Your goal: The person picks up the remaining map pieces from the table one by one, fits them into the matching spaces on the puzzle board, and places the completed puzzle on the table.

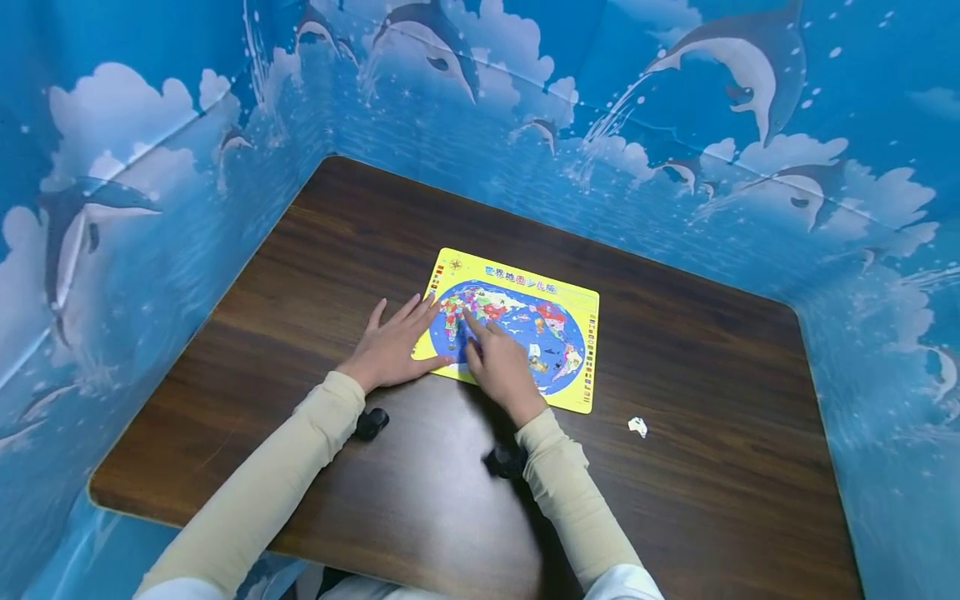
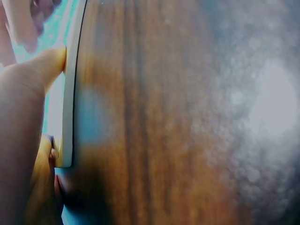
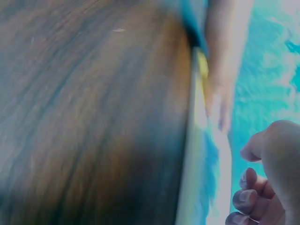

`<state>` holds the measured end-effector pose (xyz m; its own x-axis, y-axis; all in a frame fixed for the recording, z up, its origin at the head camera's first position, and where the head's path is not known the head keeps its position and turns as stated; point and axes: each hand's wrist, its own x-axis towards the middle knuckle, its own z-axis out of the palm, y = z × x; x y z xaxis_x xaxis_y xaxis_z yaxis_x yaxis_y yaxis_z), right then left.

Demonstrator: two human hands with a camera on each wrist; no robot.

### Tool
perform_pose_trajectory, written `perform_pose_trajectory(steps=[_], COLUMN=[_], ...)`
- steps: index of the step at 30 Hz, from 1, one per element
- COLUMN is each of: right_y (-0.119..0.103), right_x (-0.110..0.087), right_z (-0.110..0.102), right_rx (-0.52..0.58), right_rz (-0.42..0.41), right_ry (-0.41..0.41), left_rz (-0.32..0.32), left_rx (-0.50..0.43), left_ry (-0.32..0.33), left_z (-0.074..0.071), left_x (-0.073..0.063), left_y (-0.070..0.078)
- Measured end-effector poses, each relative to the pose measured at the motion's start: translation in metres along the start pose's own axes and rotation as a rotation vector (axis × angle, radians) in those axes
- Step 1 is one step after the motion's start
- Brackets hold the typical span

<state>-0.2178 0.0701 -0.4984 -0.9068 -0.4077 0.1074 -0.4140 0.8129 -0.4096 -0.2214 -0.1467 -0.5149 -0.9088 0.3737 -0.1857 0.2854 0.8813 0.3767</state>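
Note:
A yellow board (image 1: pixel 592 307) with a colourful oval world map and Chinese characters lies flat on the table. Spread over its left edge, my left hand (image 1: pixel 392 346) rests with fingers straight and the thumb along the near edge. In the left wrist view, the thumb (image 2: pixel 54 61) presses at the board's pale side edge (image 2: pixel 69 117). My right hand (image 1: pixel 504 367) points its index finger at the upper left part of the map. The right wrist view shows the right hand's other fingers (image 3: pixel 248 199) loosely bent beside the board's edge (image 3: pixel 187 187), with nothing seen in them.
On the dark wooden table (image 1: pixel 720 400), a small white irregular piece (image 1: pixel 637 427) lies to the right of the board. A black wrist camera (image 1: pixel 371 423) sits under the left wrist, another (image 1: pixel 504 461) under the right. Blue dolphin-print curtains (image 1: pixel 465 142) hang around the table.

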Motion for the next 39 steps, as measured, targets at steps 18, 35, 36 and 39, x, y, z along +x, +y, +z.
perform_pose_trajectory(steps=[18, 35, 36, 39], right_y=[0.162, 0.18, 0.18, 0.178], right_x=[-0.187, -0.195, -0.194, -0.194], right_z=[-0.08, -0.087, -0.087, -0.087], right_rx=[0.056, 0.236, 0.243, 0.258], right_rz=[0.367, 0.475, 0.487, 0.52], right_ry=[0.347, 0.213, 0.209, 0.188], left_rz=[-0.001, 0.001, 0.001, 0.002], left_rx=[-0.036, -0.023, -0.023, -0.02], left_ry=[-0.009, -0.009, -0.008, -0.012], left_z=[0.006, 0.007, 0.006, 0.005], left_x=[0.006, 0.008, 0.007, 0.007], left_y=[-0.002, 0.002, 0.002, 0.003])
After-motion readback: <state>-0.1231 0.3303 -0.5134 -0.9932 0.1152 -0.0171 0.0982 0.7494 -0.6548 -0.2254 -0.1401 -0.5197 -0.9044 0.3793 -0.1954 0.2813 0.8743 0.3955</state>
